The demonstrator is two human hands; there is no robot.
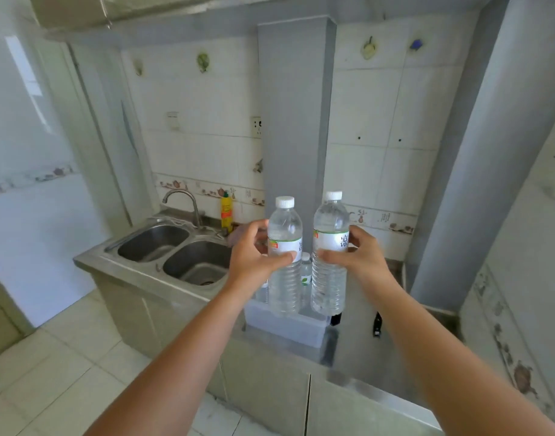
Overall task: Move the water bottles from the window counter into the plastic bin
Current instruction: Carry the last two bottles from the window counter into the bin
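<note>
— Bottles first: what are your hands doing with them?

— You are gripping one in each. Your left hand (254, 250) is wrapping around the label of the left water bottle (284, 256), thumb across the front and fingers curling behind. Your right hand (359, 251) is closing on the right water bottle (329, 253) the same way, at its label band. Both bottles are standing upright, white caps on top, just beside each other without touching.

— And where are they sitting relative to the bin?

— You are holding them over the pale plastic bin (285, 325), which is resting on the steel counter (358, 347) to the right of the double sink (178, 253). Their bases are dipping near or below the bin's rim; whether they are touching its floor, you cannot tell. A smaller bottle (305, 272) is showing between the two, already standing inside the bin.

— Anything else nearby?

— A yellow detergent bottle (226, 212) is standing behind the sink, beside the faucet (185, 202).
</note>
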